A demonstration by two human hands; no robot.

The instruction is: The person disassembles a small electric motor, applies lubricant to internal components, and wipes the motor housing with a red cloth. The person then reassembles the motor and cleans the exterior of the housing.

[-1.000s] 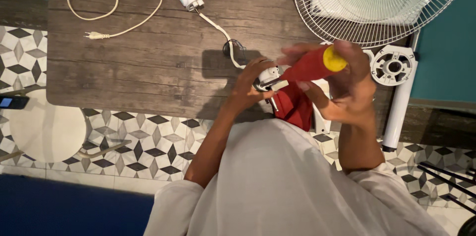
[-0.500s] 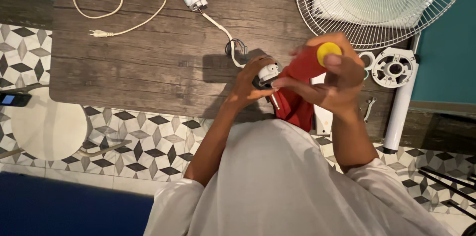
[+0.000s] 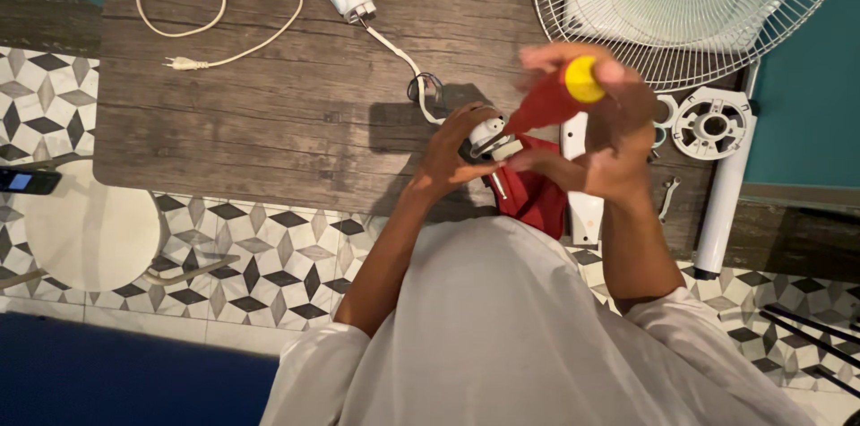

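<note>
Red bottle (image 3: 548, 103) in right hand (image 3: 609, 135), tip at motor (image 3: 488, 137) in left hand (image 3: 448, 157).

One screen only: a small dark rectangular phone (image 3: 27, 180), lit blue-white patch on its face, lying at the far left edge on the patterned tile floor, just beside a round white stool seat (image 3: 90, 229). No packages, labels or signs discernible.

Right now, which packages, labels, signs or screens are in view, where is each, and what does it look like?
Phone: far left edge, beside the round white stool; flat dark slab, small part of its screen lit blue.
Squeeze bottle: held in the right hand, tilted toward the small motor part in the left hand; red body, yellow end, no label visible.
</note>
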